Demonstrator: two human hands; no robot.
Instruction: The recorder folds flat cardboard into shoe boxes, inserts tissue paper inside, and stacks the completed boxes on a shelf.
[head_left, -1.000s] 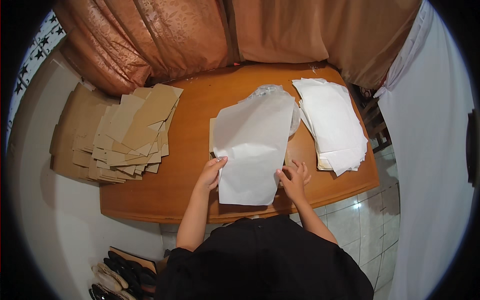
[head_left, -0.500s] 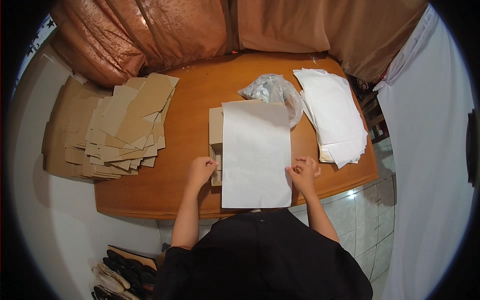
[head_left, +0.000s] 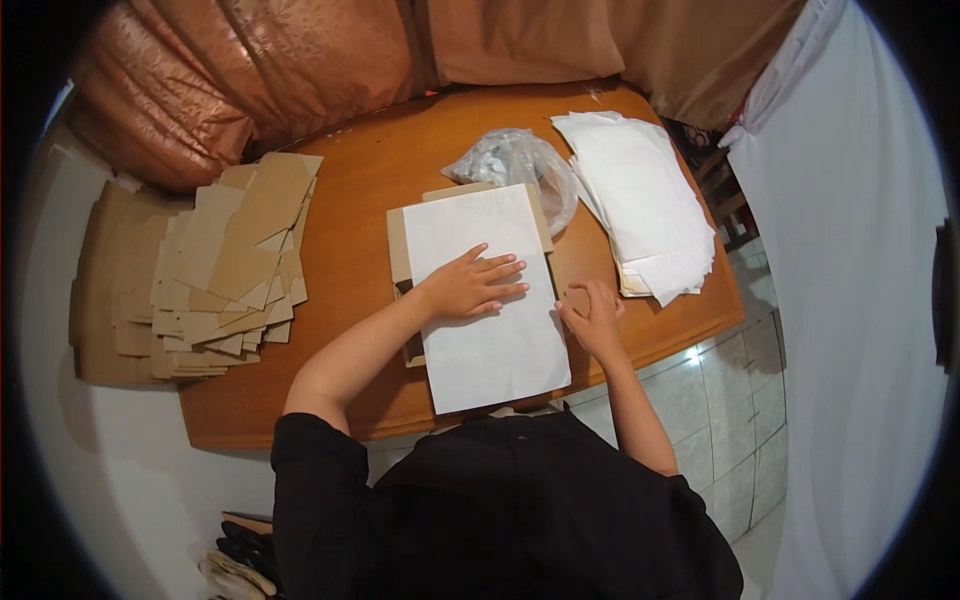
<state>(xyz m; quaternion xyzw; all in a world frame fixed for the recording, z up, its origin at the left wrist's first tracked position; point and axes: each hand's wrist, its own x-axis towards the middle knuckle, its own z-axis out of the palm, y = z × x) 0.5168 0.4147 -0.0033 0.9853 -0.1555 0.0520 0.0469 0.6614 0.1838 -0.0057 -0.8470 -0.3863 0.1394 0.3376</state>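
Your left hand (head_left: 468, 285) lies flat, palm down and fingers spread, on the white sheet (head_left: 485, 300); its grip is open and holds nothing, it only presses. The sheet runs out from under that palm in both directions, away from you toward the far side of the bench (head_left: 360, 220) and back toward you, where its near edge hangs just past the bench's front edge. Under the sheet lies a piece of brown card (head_left: 400, 250), showing as a strip to the left of your left hand and at the far corners.

Your right hand (head_left: 592, 318) rests at the sheet's right edge, fingers curled with the tips down on the bench or on card there; you cannot tell from this view whether that grip pinches anything.

Beyond your left fingertips, just past the sheet's far right corner, sits a clear plastic bag (head_left: 515, 165). Beyond and to the right of your right hand lies a stack of white sheets (head_left: 645, 205), close to it but apart. Well to the left of your left hand, a fanned stack of brown cards (head_left: 235, 260) overlaps the bench's left end.
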